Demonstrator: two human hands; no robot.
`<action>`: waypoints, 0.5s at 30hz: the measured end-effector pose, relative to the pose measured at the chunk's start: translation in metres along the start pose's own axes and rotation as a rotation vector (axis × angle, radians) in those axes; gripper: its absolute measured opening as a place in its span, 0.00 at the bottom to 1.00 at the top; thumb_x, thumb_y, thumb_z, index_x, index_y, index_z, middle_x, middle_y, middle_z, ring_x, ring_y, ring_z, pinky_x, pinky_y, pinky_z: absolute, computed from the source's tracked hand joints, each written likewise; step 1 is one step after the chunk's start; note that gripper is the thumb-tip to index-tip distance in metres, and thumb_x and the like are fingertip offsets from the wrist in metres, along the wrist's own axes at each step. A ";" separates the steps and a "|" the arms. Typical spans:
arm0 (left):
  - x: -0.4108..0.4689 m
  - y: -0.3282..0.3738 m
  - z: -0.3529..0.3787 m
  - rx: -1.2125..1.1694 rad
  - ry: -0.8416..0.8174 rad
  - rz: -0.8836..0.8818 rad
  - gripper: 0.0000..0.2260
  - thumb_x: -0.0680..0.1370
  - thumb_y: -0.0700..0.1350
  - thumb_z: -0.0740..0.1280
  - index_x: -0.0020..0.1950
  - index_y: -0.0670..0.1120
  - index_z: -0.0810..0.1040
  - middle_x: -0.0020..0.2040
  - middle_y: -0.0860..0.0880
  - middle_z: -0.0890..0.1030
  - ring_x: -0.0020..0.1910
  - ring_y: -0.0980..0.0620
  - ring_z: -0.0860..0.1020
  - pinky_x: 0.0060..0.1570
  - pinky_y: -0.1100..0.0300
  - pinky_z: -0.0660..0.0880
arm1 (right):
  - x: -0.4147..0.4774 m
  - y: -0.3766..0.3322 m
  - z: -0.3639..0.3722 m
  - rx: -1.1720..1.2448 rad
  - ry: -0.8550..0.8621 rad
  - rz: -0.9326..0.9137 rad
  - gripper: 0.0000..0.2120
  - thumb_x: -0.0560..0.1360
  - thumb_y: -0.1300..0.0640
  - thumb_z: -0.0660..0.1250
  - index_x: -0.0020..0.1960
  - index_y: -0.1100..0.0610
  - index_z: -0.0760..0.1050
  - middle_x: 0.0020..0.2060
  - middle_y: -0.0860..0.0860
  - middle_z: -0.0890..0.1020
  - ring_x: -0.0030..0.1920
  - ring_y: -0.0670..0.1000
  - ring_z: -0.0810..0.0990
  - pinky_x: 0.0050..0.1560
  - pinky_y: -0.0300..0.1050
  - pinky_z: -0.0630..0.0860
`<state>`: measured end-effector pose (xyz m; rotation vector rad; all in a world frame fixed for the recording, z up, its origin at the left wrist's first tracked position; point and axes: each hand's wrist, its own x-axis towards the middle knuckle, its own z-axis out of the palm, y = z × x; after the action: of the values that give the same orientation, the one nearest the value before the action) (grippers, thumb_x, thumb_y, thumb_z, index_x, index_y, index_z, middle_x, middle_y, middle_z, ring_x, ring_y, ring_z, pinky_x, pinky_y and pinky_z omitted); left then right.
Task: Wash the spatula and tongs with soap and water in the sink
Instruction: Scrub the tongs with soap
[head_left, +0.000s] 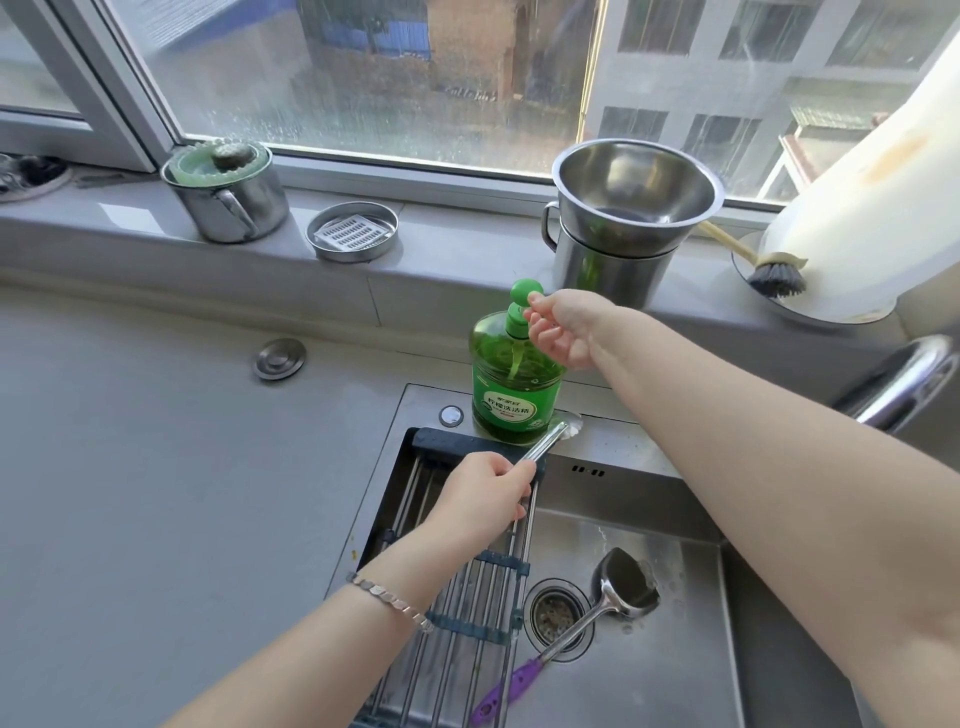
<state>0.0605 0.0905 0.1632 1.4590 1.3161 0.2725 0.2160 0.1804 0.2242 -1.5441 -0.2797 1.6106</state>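
My left hand (483, 493) grips the metal tongs (545, 441) over the sink's back left corner. Their free end points up at the foot of the green soap bottle (511, 384). The rest of the tongs is hidden inside my fist. My right hand (563, 327) reaches across to the bottle's pump head, fingertips touching the green knob, the other fingers loosely curled. The spatula (623, 577), steel with a purple handle, lies in the steel sink (649, 499), its blade right of the drain and its handle across the drain opening.
A roll-up drying rack (467, 597) covers the sink's left side. The faucet (898, 379) arches in from the right. On the window sill stand a lidded steel pot (228, 197), a round soap dish (353, 231), stacked steel bowls (634, 208) and a dish brush (774, 275). Grey countertop lies to the left.
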 end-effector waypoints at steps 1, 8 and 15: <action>-0.002 0.000 -0.001 0.003 -0.001 0.004 0.14 0.79 0.50 0.60 0.37 0.45 0.75 0.27 0.51 0.74 0.34 0.55 0.77 0.37 0.61 0.70 | -0.002 -0.001 -0.001 -0.007 -0.013 0.015 0.15 0.81 0.55 0.56 0.37 0.60 0.67 0.28 0.48 0.66 0.15 0.41 0.66 0.15 0.28 0.60; -0.002 -0.006 -0.007 -0.006 -0.006 0.019 0.14 0.79 0.50 0.60 0.36 0.46 0.75 0.28 0.52 0.75 0.32 0.57 0.76 0.36 0.63 0.70 | 0.003 -0.007 0.009 -0.060 -0.006 0.049 0.19 0.77 0.46 0.61 0.35 0.58 0.66 0.22 0.48 0.67 0.15 0.42 0.64 0.15 0.28 0.59; 0.013 -0.012 0.000 0.009 -0.045 -0.007 0.14 0.78 0.50 0.60 0.36 0.45 0.75 0.28 0.52 0.75 0.31 0.53 0.73 0.34 0.62 0.69 | 0.018 -0.011 0.010 -0.003 -0.014 0.088 0.20 0.77 0.47 0.61 0.31 0.56 0.63 0.17 0.47 0.65 0.13 0.42 0.61 0.12 0.30 0.55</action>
<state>0.0587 0.0984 0.1470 1.4598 1.2867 0.2282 0.2144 0.2034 0.2211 -1.5668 -0.2246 1.6901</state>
